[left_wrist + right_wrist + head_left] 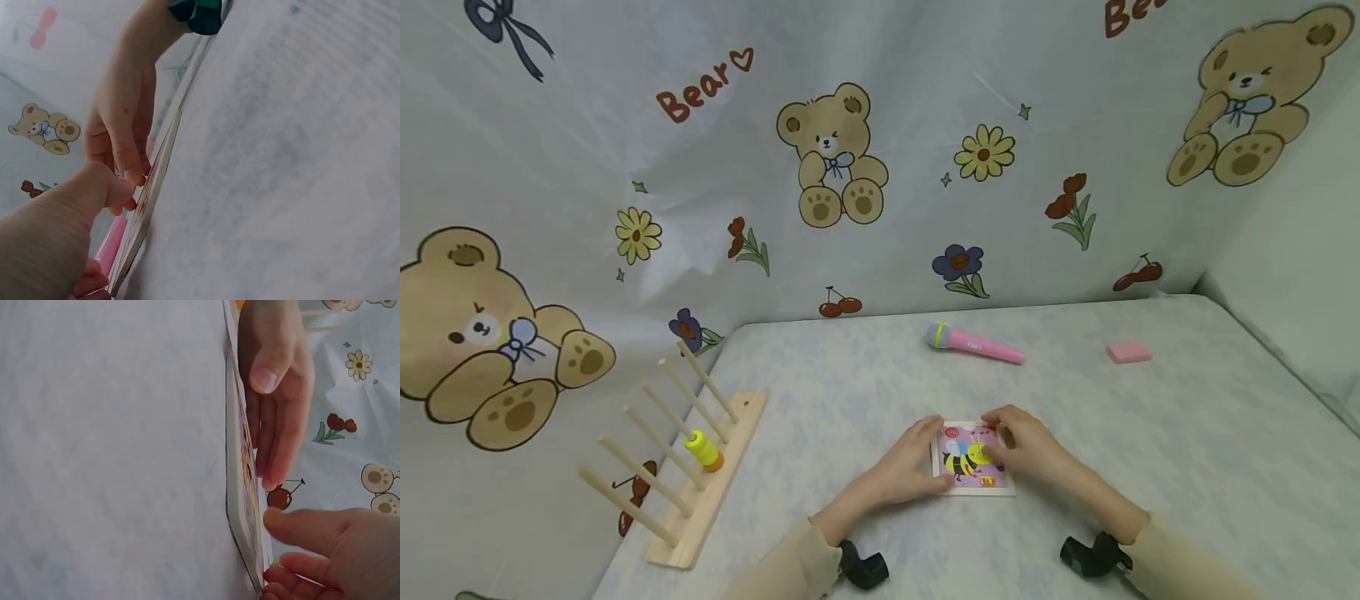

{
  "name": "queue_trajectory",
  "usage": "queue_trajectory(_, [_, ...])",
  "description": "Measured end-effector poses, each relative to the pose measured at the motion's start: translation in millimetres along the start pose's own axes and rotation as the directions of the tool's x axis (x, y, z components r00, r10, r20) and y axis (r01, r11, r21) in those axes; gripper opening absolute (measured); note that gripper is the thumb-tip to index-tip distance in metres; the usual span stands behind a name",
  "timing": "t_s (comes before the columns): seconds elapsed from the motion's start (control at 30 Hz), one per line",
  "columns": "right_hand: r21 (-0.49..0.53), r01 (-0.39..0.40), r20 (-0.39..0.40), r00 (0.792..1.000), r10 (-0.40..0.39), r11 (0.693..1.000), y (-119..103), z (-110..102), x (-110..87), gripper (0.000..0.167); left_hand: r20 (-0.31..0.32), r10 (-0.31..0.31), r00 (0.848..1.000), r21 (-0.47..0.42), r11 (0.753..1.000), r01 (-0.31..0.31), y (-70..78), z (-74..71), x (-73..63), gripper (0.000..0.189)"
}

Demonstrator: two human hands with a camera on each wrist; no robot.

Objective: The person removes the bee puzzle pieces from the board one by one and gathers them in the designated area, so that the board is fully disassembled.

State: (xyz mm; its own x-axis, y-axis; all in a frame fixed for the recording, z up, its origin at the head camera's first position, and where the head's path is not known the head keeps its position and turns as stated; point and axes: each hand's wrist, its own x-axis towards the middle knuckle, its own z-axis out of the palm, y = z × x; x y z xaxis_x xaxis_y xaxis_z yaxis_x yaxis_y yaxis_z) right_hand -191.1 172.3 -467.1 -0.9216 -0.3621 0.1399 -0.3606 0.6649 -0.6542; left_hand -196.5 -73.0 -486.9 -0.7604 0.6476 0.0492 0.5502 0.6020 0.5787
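Observation:
A small square picture puzzle (973, 479) with a pale frame and a bee on pink lies flat on the table. My left hand (906, 467) holds its left side, with the thumb (938, 482) at the lower left and the fingers by the upper left corner. From the other side, my right hand (1033, 446) grips the right part, its thumb over the picture near the bee's head and its fingers bent at the upper right corner. In the right wrist view the puzzle's edge (234, 456) shows nearly side-on; the picture is mostly hidden there.
On the left stands a wooden peg rack (730, 450) with yellow and orange rings (703, 448) on one peg. Behind the puzzle lies a pink toy microphone (977, 343). A pink block (1128, 352) sits at the back right. A bear-print cloth (895, 258) hangs behind the table.

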Motion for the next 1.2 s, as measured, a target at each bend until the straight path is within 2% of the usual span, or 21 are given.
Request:
queue_trajectory(0.23, [-0.073, 0.076, -0.094, 0.992, -0.083, 0.994, 5.4, 8.5, -1.3, 0.03, 0.008, 0.031, 0.999, 0.038, 0.999, -0.031, -4.4, 3.8, -3.4, 0.084])
queue_trajectory(0.37, [-0.137, 0.075, -0.125, 0.988, -0.092, 0.988, 6.0, 7.8, -3.4, 0.029, 0.001, 0.051, 0.999, 0.041, 0.998, -0.051, -4.7, 5.1, -2.8, 0.084])
queue_trajectory(0.53, [-0.151, 0.06, -0.109, 0.991, -0.077, 0.987, 8.2, 9.1, -5.1, 0.031, 0.018, 0.032, 0.999, 0.032, 0.999, -0.033, -5.1, 7.0, -4.0, 0.086])
queue_trajectory(0.77, [-0.139, 0.112, -0.134, 0.982, -0.131, 0.984, 12.8, 10.8, -2.3, 0.031, 0.017, 0.029, 0.999, 0.038, 0.999, -0.03, -7.7, 5.8, -3.6, 0.086])
queue_trajectory(1.2, [-0.169, 0.18, -0.112, 0.973, -0.2, 0.969, 17.2, 9.0, -1.0, 0.034, 0.034, 0.021, 0.999, 0.04, 0.999, -0.023, -3.5, 3.4, -4.7, 0.085])
